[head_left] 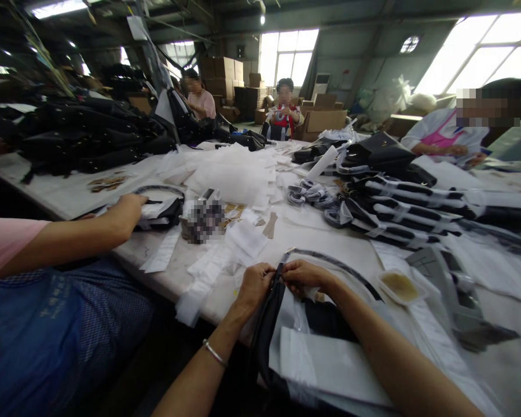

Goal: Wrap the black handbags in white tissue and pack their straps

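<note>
My left hand and my right hand meet at the top edge of a black bag that lies at the near edge of the table. Both hands are closed in a pinch on the bag's upper rim, where a black strap curves away to the right. White wrapping paper covers the bag's front below my right forearm. A thin bracelet sits on my left wrist.
A co-worker's hand at the left rests on another black bag. White paper sheets, wrapped black straps, a small tray and piled black bags cover the white table. Three other people sit at the far side.
</note>
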`<state>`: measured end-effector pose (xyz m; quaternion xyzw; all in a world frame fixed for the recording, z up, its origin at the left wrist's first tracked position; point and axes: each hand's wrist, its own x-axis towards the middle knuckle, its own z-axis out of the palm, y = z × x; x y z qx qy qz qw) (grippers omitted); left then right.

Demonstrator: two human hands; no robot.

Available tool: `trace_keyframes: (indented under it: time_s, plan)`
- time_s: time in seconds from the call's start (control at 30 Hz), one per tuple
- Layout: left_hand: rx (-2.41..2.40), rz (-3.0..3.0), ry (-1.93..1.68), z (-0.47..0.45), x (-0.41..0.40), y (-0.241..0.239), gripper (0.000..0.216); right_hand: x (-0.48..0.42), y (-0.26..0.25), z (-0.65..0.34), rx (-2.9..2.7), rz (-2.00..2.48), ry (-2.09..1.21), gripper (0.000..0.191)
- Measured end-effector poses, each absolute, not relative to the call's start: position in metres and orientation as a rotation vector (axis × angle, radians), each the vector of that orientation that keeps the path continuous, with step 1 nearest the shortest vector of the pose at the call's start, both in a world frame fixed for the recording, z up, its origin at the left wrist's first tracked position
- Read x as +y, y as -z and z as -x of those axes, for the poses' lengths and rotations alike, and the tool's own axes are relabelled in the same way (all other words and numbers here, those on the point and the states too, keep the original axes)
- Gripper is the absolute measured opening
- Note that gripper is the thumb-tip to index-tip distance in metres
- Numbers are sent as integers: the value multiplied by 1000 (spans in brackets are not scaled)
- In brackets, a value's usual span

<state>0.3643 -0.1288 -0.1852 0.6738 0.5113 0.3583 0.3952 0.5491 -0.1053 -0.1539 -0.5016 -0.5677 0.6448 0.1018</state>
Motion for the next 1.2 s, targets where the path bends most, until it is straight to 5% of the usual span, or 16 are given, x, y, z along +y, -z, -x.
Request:
trace_keyframes:
  time_s: [1.2]
  plan:
    - [1321,-2028,-903,-354,-124,196,11,-104,168,-554,-1384,1299,-2052,17]
